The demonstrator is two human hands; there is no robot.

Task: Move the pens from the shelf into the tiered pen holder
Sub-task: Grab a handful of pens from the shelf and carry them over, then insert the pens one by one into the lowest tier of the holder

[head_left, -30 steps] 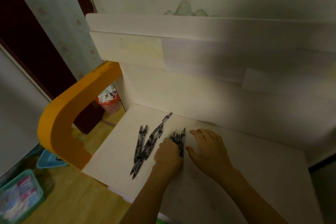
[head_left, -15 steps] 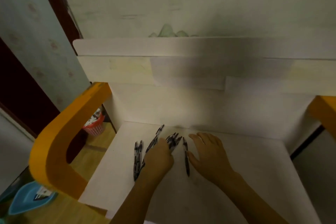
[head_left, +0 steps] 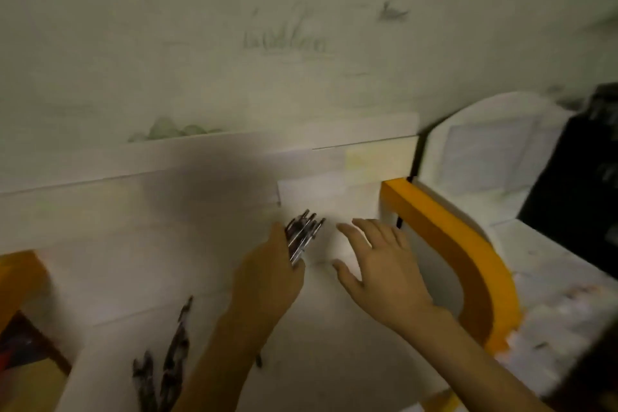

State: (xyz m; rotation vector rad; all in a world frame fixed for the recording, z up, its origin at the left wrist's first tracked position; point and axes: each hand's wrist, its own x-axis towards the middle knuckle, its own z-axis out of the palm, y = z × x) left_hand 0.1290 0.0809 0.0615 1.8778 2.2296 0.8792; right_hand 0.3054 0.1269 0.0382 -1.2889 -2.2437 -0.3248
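Observation:
My left hand [head_left: 269, 281] grips a bundle of several black pens [head_left: 302, 234], raised above the white shelf [head_left: 334, 361] with their tips fanning out upward. My right hand [head_left: 381, 264] hovers just right of the bundle, fingers spread and holding nothing. Several more black pens [head_left: 167, 361] lie loose on the shelf at the lower left, blurred by motion. No tiered pen holder can be made out in this view.
An orange curved side panel [head_left: 468, 264] bounds the shelf on the right, another orange panel [head_left: 16, 278] on the left. A white back board [head_left: 167, 177] stands behind. A dark object [head_left: 585, 177] sits at the far right on a white surface.
My left hand has lifted a bundle of pens off the shelf. My right hand has come off the surface. The view has swung to the right, so the remaining pens sit lower left.

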